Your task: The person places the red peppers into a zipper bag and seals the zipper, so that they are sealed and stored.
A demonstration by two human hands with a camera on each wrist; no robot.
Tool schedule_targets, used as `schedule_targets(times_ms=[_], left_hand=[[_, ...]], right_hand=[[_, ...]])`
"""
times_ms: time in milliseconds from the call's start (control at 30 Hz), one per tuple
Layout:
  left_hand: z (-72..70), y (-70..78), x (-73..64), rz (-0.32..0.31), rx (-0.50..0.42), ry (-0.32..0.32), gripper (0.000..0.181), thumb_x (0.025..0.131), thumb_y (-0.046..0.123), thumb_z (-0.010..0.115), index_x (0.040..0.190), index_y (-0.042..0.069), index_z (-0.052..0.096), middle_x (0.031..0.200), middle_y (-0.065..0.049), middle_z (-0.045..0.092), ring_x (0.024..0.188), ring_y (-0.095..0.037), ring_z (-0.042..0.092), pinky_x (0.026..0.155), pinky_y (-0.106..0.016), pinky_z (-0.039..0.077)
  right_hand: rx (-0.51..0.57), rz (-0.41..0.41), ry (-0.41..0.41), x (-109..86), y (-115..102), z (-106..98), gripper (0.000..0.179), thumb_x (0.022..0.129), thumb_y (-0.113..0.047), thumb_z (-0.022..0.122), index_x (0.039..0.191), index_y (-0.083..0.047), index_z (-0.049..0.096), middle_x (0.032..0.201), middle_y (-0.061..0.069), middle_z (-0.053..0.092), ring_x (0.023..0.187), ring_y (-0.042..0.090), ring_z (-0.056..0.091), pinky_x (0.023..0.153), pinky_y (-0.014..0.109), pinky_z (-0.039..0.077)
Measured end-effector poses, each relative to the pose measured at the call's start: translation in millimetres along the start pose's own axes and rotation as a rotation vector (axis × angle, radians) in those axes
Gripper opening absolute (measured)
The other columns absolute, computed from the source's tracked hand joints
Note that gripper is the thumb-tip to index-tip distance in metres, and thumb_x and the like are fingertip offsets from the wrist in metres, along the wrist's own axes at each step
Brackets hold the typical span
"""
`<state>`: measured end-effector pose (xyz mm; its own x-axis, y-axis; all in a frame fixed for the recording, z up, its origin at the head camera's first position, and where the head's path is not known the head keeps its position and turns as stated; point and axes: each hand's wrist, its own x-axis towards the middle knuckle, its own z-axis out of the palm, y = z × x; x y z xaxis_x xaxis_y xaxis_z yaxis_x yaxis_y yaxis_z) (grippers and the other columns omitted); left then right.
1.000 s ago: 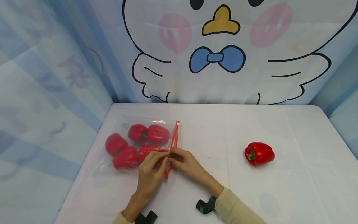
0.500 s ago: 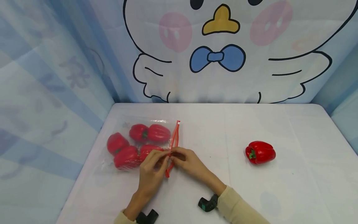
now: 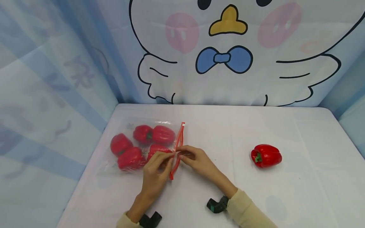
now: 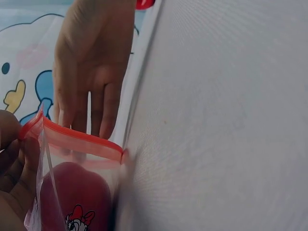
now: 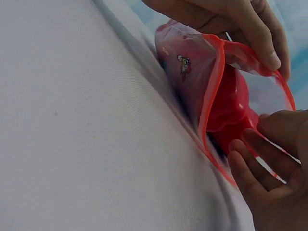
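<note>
A clear zip bag (image 3: 155, 121) with a red zip edge (image 3: 181, 130) lies on its side, its mouth facing right. Several red bell peppers (image 3: 131, 158) are inside it. My left hand (image 3: 154, 174) pinches the rim of the bag's mouth between thumb and fingertips. My right hand (image 3: 201, 161) is at the same mouth, its fingers extended and loosely spread; in the right wrist view these fingers (image 5: 262, 161) reach to the gap, with no pepper held. That view shows the mouth parted, with a red pepper (image 5: 231, 106) within.
One more red bell pepper (image 3: 266, 155) with a green stem lies loose on the right of the white table (image 3: 285, 196). A patterned curtain (image 3: 222, 88) hangs behind the table. Black devices (image 3: 217, 205) are worn at both wrists.
My right hand has shifted slightly up and right, its fingertips drawing a little apart from the left hand's. The left hand stays on the rim. The whole scene shifts slightly right.
</note>
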<state>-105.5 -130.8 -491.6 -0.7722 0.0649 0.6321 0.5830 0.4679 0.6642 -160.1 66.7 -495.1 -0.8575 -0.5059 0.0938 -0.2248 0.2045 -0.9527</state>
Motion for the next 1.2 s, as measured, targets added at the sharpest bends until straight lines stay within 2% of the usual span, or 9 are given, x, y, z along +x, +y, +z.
schedule_targets(times_ms=[167,367,533,700,833,1067,1200], left_hand=[[0.8,0.7,0.6,-0.004,0.017,0.007,0.035,0.085,-0.010,0.078,0.116,0.006,0.077,0.096,-0.004,0.068,0.079,-0.011,0.061,0.073,-0.012,0.052],[0.0,0.1,-2.1,-0.027,0.021,0.000,0.036,0.085,-0.010,0.078,0.117,0.008,0.076,0.096,-0.003,0.068,0.081,-0.011,0.060,0.075,-0.012,0.052],[0.1,0.1,-3.8,-0.035,0.007,-0.001,0.037,0.085,-0.009,0.078,0.118,0.008,0.076,0.097,-0.004,0.068,0.082,-0.011,0.060,0.076,-0.010,0.052],[1.1,-0.2,-1.7,-0.015,-0.021,0.005,0.037,0.085,-0.011,0.078,0.118,0.006,0.076,0.098,-0.005,0.069,0.082,-0.012,0.061,0.076,-0.010,0.052],[0.5,-1.1,-0.6,0.000,-0.029,0.014,0.037,0.084,-0.012,0.078,0.116,0.005,0.076,0.099,-0.007,0.070,0.081,-0.014,0.062,0.076,-0.009,0.053],[-0.5,-1.4,-1.4,0.007,-0.022,0.017,0.038,0.083,-0.012,0.079,0.117,0.005,0.076,0.100,-0.006,0.070,0.081,-0.013,0.062,0.076,-0.009,0.053],[-1.6,-1.6,-0.7,0.009,-0.033,0.016,0.037,0.083,-0.012,0.078,0.116,0.004,0.076,0.099,-0.007,0.070,0.081,-0.014,0.063,0.076,-0.009,0.054]], right_hand=[[0.006,-0.011,0.000,-9.0,-4,-11,0.037,0.102,-0.012,0.066,0.139,-0.005,0.064,0.139,0.016,0.067,0.123,0.033,0.069,0.102,0.035,0.059],[-0.017,0.017,0.007,-19.3,-10,-25,0.037,0.101,-0.011,0.068,0.138,-0.009,0.065,0.138,0.010,0.069,0.124,0.027,0.068,0.102,0.024,0.056],[-0.050,-0.019,-0.004,-29.6,-16,-41,0.037,0.101,-0.013,0.068,0.138,-0.012,0.065,0.138,0.010,0.068,0.125,0.026,0.067,0.104,0.021,0.054],[-0.049,-0.045,-0.006,-42.4,-19,-60,0.039,0.102,-0.017,0.068,0.140,-0.013,0.063,0.140,0.012,0.066,0.127,0.026,0.065,0.108,0.027,0.054],[-0.076,-0.052,0.005,-52.0,-25,-77,0.040,0.102,-0.017,0.068,0.141,-0.017,0.061,0.141,0.006,0.066,0.128,0.020,0.063,0.108,0.028,0.054],[-0.131,-0.090,0.019,-63.8,-32,-110,0.042,0.101,-0.009,0.067,0.143,-0.015,0.060,0.142,0.009,0.064,0.127,0.016,0.062,0.105,0.023,0.054],[-0.195,-0.082,0.042,-73.0,-40,-130,0.044,0.100,-0.008,0.068,0.143,-0.016,0.060,0.142,0.013,0.063,0.127,0.010,0.061,0.104,0.016,0.051]])
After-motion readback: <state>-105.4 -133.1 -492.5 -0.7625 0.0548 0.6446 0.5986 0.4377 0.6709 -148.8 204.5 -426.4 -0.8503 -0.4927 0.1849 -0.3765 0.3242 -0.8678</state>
